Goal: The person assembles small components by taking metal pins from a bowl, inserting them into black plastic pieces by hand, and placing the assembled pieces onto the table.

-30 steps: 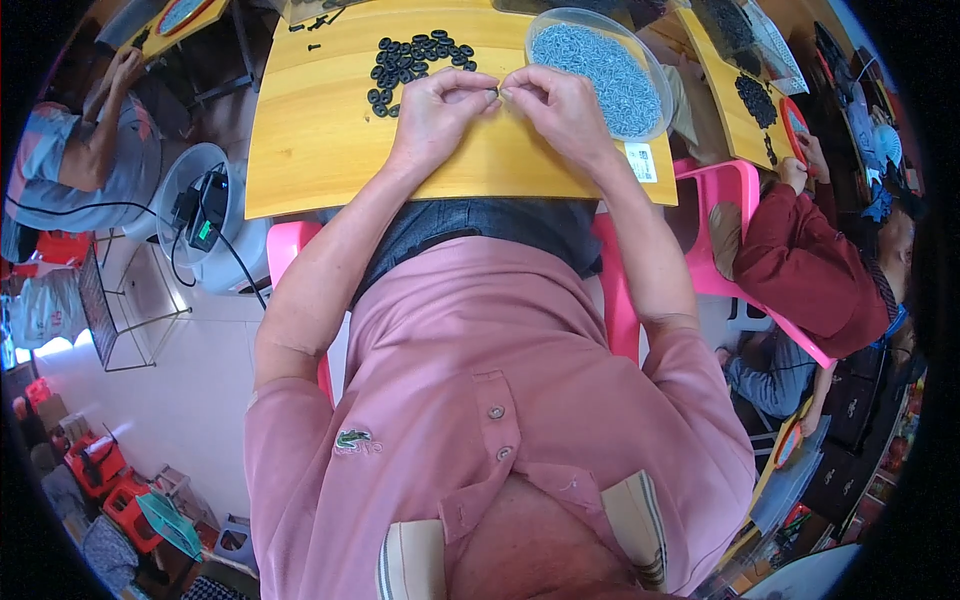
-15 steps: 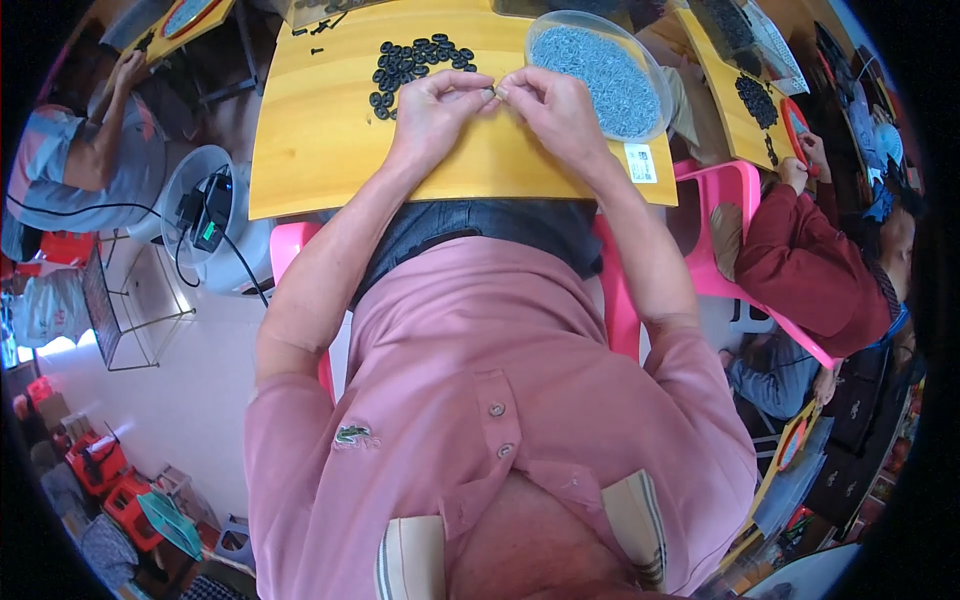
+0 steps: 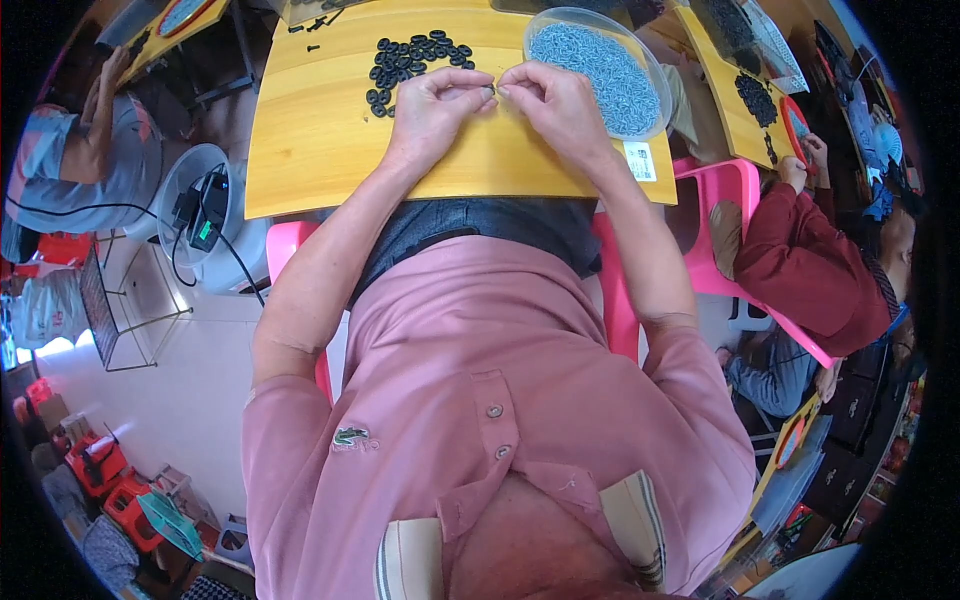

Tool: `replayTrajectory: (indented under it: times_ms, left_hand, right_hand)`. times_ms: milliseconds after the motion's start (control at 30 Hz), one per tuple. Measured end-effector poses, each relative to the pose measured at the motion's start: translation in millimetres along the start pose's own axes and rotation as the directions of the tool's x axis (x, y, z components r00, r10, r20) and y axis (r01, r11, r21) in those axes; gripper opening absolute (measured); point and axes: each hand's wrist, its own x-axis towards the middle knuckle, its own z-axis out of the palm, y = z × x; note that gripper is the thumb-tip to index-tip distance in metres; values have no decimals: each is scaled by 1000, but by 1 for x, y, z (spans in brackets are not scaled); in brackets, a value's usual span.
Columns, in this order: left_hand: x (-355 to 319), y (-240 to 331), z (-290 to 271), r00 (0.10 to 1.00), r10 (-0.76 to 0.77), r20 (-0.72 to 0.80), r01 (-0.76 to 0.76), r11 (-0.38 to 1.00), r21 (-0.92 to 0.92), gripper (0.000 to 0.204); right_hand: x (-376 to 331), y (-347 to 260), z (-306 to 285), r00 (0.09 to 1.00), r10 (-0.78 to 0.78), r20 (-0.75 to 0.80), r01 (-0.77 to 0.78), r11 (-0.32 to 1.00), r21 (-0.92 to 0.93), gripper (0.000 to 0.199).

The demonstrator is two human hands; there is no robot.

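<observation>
Above the yellow table [image 3: 345, 165], my two hands meet almost fingertip to fingertip. My left hand [image 3: 438, 112] is closed in a pinch, and a small dark piece [image 3: 490, 88] shows at its fingertips. Facing it, my right hand [image 3: 548, 102] is pinched too; whatever its thumb and forefinger hold is too small to make out. Just beyond my left hand lie several black oval parts [image 3: 404, 62], loosely spread, some partly hidden by the hand. A round clear tub [image 3: 655, 75] full of small silvery screws [image 3: 598, 78] stands beside my right hand.
A few black bits [image 3: 313, 48] lie at the table's far left. A white label [image 3: 639, 161] is stuck near the right edge. At left stands a clear bucket [image 3: 183, 168] with a cabled device. Pink chairs [image 3: 735, 190] and people at other tables flank me.
Both hands stay in nearly the same place, still pinched together. The view has shifted very slightly; the parts and the tub have not visibly been moved.
</observation>
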Motion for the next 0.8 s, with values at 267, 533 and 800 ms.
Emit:
replayTrajectory:
  times_ms: [267,533,800]
  left_hand:
    - [0,0,0,999,26,-24,-26,1000,-8,18]
    - [0,-5,2,994,106,0,-105,985,139,17]
    - [1,-3,0,999,35,-27,-35,999,-19,19]
  right_hand:
    - [-1,-1,8,999,-26,-25,27,998,58,19]
    - [-1,2,7,1000,-21,-3,21,1000,6,20]
    - [-2,-1,-3,999,48,-21,-47,998,43,20]
